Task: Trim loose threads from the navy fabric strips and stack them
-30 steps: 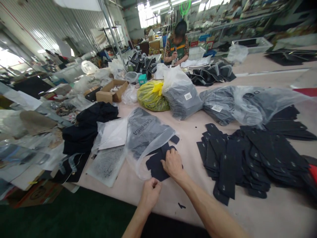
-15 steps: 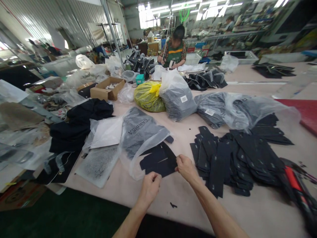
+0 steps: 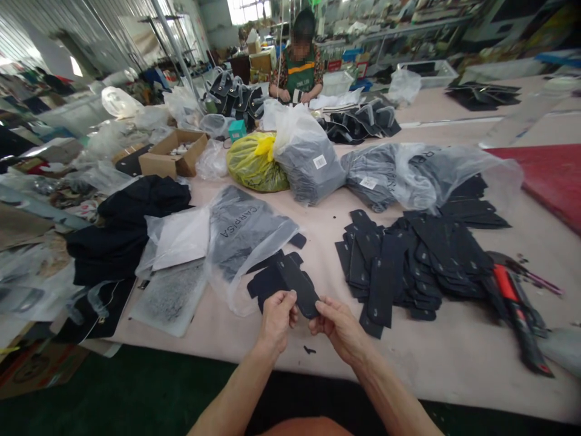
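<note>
A black strip (image 3: 299, 283) with a rounded near end and a small slot is held between my two hands, above the table's front part. My left hand (image 3: 278, 318) pinches its left edge, fingers curled. At the rounded end, my right hand (image 3: 338, 327) grips the right corner between thumb and fingers. Beneath and behind the strip lie more dark pieces (image 3: 262, 284), partly at the mouth of a clear plastic bag (image 3: 247, 227) printed CARPISA. A large heap of similar black strips (image 3: 390, 272) spreads to the right of my hands.
A box cutter (image 3: 517, 321) with a red and black handle lies at the right. Stuffed plastic bags (image 3: 308, 163) and a yellow bag (image 3: 254, 166) stand behind. Black cloth (image 3: 131, 224) and a grey board (image 3: 170, 303) lie left. A co-worker (image 3: 297, 66) sits across the table.
My hands have come closer together, and both now hold one black strip clear of the pieces by the bag. The camera view has shifted, so the table's things appear higher and further left.
</note>
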`<state>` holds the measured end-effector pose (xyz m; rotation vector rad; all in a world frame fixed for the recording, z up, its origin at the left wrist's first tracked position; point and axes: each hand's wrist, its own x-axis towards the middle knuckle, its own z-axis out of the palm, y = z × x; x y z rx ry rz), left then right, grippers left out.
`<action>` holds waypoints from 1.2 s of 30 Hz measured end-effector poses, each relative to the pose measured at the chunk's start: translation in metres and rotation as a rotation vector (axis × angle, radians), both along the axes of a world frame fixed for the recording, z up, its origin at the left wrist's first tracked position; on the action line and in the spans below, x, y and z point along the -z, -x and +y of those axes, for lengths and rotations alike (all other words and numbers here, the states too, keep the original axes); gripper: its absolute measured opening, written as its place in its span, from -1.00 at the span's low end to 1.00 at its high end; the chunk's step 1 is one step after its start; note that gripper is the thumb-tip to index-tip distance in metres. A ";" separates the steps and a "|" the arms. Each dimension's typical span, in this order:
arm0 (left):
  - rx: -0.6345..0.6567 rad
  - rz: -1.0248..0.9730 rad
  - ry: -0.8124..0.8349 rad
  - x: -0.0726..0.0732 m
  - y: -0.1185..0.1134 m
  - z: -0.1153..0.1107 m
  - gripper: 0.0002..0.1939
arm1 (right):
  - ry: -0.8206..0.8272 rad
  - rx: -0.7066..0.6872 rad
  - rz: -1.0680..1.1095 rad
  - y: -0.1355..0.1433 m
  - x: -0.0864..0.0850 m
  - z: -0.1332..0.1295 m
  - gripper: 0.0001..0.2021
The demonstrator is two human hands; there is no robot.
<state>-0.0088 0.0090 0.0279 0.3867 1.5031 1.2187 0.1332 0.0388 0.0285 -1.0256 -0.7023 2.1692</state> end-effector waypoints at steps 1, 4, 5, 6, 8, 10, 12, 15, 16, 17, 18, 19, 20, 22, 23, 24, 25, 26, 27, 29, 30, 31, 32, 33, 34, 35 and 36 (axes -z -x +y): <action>-0.005 -0.004 -0.003 -0.001 -0.001 -0.001 -0.59 | 0.003 -0.013 0.033 0.000 0.000 -0.003 -0.68; 0.007 0.049 0.015 -0.004 -0.004 -0.004 -0.62 | -0.029 -0.027 0.047 -0.001 0.002 -0.008 -0.70; 0.011 0.128 0.019 -0.005 -0.004 -0.005 -0.64 | -0.042 -0.021 0.038 -0.001 0.004 -0.010 -0.71; 0.011 0.247 0.015 -0.007 -0.004 -0.006 -0.68 | -0.053 -0.014 0.026 -0.001 0.005 -0.011 -0.72; 0.014 0.559 -0.041 -0.013 -0.002 -0.008 -0.77 | -0.072 -0.008 0.005 -0.002 0.008 -0.011 -0.71; 0.090 0.833 -0.177 -0.021 0.002 -0.011 -0.88 | -0.087 -0.007 -0.002 -0.002 0.009 -0.011 -0.69; 0.241 0.973 -0.324 -0.029 0.005 -0.014 -0.90 | -0.102 0.004 0.002 -0.002 0.009 -0.011 -0.68; 0.424 1.018 -0.451 -0.037 0.007 -0.019 -0.83 | -0.138 0.033 -0.001 -0.002 0.007 -0.010 -0.69; 0.454 1.018 -0.472 -0.038 0.007 -0.021 -0.82 | -0.154 0.039 -0.004 -0.002 0.007 -0.010 -0.70; 0.476 1.017 -0.488 -0.039 0.007 -0.022 -0.81 | -0.175 0.040 -0.008 -0.002 0.007 -0.010 -0.70; 0.493 1.016 -0.498 -0.039 0.007 -0.023 -0.80 | -0.200 0.039 -0.014 -0.002 0.007 -0.009 -0.71; 0.509 1.015 -0.503 -0.039 0.007 -0.024 -0.79 | -0.229 0.035 -0.024 -0.002 0.007 -0.009 -0.72; 0.529 1.012 -0.503 -0.040 0.007 -0.024 -0.79 | -0.261 0.028 -0.041 -0.003 0.007 -0.009 -0.72; 0.571 0.993 -0.498 -0.041 0.009 -0.024 -0.78 | -0.338 0.001 -0.094 -0.004 0.005 -0.009 -0.74; 0.592 0.983 -0.497 -0.043 0.010 -0.024 -0.77 | -0.379 -0.016 -0.127 -0.005 0.003 -0.009 -0.74; 0.612 0.976 -0.493 -0.044 0.011 -0.023 -0.77 | -0.424 -0.036 -0.166 -0.007 0.000 -0.009 -0.75; 0.632 0.974 -0.488 -0.046 0.013 -0.023 -0.77 | -0.475 -0.056 -0.211 -0.008 -0.004 -0.010 -0.76; 0.651 0.974 -0.481 -0.048 0.015 -0.022 -0.76 | -0.531 -0.074 -0.259 -0.009 -0.007 -0.010 -0.76; 0.666 0.977 -0.474 -0.050 0.016 -0.022 -0.75 | -0.588 -0.090 -0.306 -0.010 -0.011 -0.010 -0.77; 0.690 0.993 -0.469 -0.051 0.017 -0.023 -0.74 | -0.693 -0.119 -0.381 -0.011 -0.018 -0.009 -0.77; 0.691 1.012 -0.471 -0.051 0.016 -0.023 -0.73 | -0.730 -0.132 -0.402 -0.011 -0.021 -0.009 -0.77; 0.677 1.044 -0.476 -0.050 0.013 -0.024 -0.73 | -0.751 -0.144 -0.410 -0.011 -0.023 -0.008 -0.77; 0.651 1.084 -0.480 -0.048 0.010 -0.025 -0.74 | -0.755 -0.154 -0.410 -0.010 -0.024 -0.007 -0.77; 0.613 1.127 -0.482 -0.046 0.006 -0.025 -0.75 | -0.744 -0.159 -0.405 -0.009 -0.024 -0.007 -0.77; 0.566 1.165 -0.478 -0.042 0.002 -0.025 -0.76 | -0.719 -0.158 -0.397 -0.008 -0.023 -0.007 -0.77; 0.516 1.190 -0.469 -0.038 0.000 -0.024 -0.77 | -0.680 -0.148 -0.382 -0.007 -0.021 -0.008 -0.77; 0.462 1.202 -0.447 -0.034 -0.001 -0.022 -0.78 | -0.629 -0.131 -0.360 -0.005 -0.019 -0.009 -0.77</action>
